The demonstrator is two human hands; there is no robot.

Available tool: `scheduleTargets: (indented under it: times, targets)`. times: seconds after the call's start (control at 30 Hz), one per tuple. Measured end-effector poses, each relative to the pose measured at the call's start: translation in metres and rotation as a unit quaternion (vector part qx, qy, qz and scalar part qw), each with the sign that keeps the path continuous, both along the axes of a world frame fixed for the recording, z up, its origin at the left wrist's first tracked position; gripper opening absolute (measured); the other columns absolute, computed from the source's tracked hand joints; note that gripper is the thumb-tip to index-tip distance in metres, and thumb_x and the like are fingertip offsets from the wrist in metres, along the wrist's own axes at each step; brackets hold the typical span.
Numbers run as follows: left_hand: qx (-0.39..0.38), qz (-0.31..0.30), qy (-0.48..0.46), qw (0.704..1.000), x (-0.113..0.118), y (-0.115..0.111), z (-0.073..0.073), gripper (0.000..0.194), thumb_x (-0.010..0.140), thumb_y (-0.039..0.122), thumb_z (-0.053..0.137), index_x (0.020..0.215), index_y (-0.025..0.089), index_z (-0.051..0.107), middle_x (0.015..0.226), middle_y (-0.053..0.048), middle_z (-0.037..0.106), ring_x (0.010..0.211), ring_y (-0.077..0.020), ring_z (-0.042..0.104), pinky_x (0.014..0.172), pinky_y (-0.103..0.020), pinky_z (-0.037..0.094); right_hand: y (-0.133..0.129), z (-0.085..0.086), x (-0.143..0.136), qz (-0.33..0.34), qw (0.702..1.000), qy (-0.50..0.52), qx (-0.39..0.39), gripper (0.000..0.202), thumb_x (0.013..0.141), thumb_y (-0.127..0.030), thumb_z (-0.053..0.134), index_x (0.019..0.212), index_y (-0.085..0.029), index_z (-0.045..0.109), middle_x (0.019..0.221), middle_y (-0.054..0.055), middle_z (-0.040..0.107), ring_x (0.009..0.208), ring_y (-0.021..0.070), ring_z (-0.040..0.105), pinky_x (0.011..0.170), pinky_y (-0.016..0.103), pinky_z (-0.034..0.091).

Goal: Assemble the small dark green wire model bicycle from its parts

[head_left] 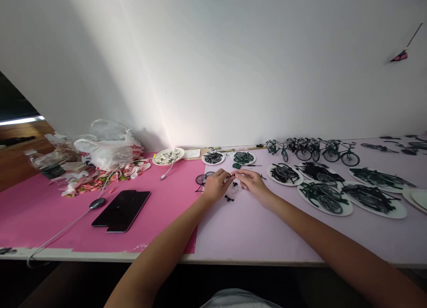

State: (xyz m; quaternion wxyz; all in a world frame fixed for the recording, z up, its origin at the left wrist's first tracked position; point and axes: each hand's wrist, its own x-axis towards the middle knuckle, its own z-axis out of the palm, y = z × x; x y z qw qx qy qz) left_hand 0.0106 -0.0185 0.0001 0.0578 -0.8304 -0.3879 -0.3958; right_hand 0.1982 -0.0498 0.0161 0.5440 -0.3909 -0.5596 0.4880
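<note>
My left hand (217, 184) and my right hand (252, 183) meet above the middle of the table, fingertips nearly touching. The fingers of both are pinched together around something too small to make out. Beside my left hand lies a dark wheel part (200, 179), partly covered by the hand. Small black pieces (229, 198) rest on the pale surface just below and between my hands. Behind them sit a plate of black parts (213, 158) and a plate of green parts (243, 158).
Several plates of bicycle parts (325, 198) spread to the right, with assembled miniature bicycles (340, 153) behind them near the wall. On the pink left side are two dark phones (128, 211), a cable with a round black puck (97, 203), petals, a plastic bag (110, 146) and a plate of white pieces (168, 156).
</note>
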Motion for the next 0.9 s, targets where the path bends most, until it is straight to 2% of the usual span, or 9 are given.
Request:
scheduleTargets:
  times: [0.2, 0.53, 0.67, 0.8, 0.9]
  targets:
    - [-0.007, -0.020, -0.006, 1.000, 0.0001, -0.0026, 0.0025, 0.042, 0.107, 0.050, 0.047, 0.098, 0.019, 0.073, 0.088, -0.004, 0.068, 0.066, -0.0110, 0.060, 0.061, -0.023, 0.041, -0.0009, 0.0007, -0.0001, 0.008, 1.000, -0.019, 0.008, 0.039, 0.080, -0.052, 0.074, 0.099, -0.018, 0.077, 0.053, -0.008, 0.036, 0.050, 0.0098, 0.030, 0.050, 0.026, 0.021]
    - [-0.017, -0.026, -0.009, 0.999, -0.0002, -0.0028, 0.0039, 0.039, 0.107, 0.048, 0.049, 0.096, 0.019, 0.073, 0.085, -0.004, 0.066, 0.066, -0.0115, 0.060, 0.062, -0.024, 0.040, -0.0014, 0.0020, -0.0011, 0.014, 0.999, -0.019, 0.030, 0.039, 0.079, -0.052, 0.075, 0.098, -0.018, 0.078, 0.064, -0.004, 0.050, 0.051, 0.0089, 0.034, 0.050, 0.027, 0.023]
    - [-0.011, -0.029, -0.017, 0.999, 0.0000, -0.0034, 0.0036, 0.040, 0.107, 0.049, 0.049, 0.095, 0.018, 0.072, 0.086, -0.004, 0.067, 0.065, -0.0111, 0.060, 0.062, -0.024, 0.041, 0.0003, 0.0004, 0.0010, 0.025, 0.999, -0.007, 0.040, 0.039, 0.080, -0.050, 0.072, 0.099, -0.017, 0.079, 0.060, -0.005, 0.045, 0.049, 0.0089, 0.034, 0.048, 0.027, 0.021]
    - [-0.011, -0.031, -0.018, 0.999, 0.0000, -0.0036, 0.0028, 0.041, 0.107, 0.049, 0.048, 0.094, 0.018, 0.072, 0.085, -0.004, 0.066, 0.065, -0.0111, 0.060, 0.063, -0.024, 0.041, 0.0012, -0.0005, 0.0032, 0.048, 0.998, -0.002, 0.039, 0.042, 0.086, -0.053, 0.066, 0.099, -0.016, 0.080, 0.053, -0.006, 0.040, 0.046, 0.0094, 0.032, 0.048, 0.027, 0.019]
    - [-0.004, -0.028, -0.022, 0.999, 0.0003, -0.0028, 0.0020, 0.042, 0.107, 0.049, 0.048, 0.094, 0.018, 0.072, 0.084, -0.004, 0.066, 0.065, -0.0111, 0.059, 0.062, -0.024, 0.041, -0.0008, 0.0011, 0.0026, 0.039, 0.999, -0.002, 0.034, 0.041, 0.083, -0.054, 0.071, 0.099, -0.017, 0.080, 0.061, -0.004, 0.048, 0.049, 0.0088, 0.034, 0.049, 0.027, 0.021]
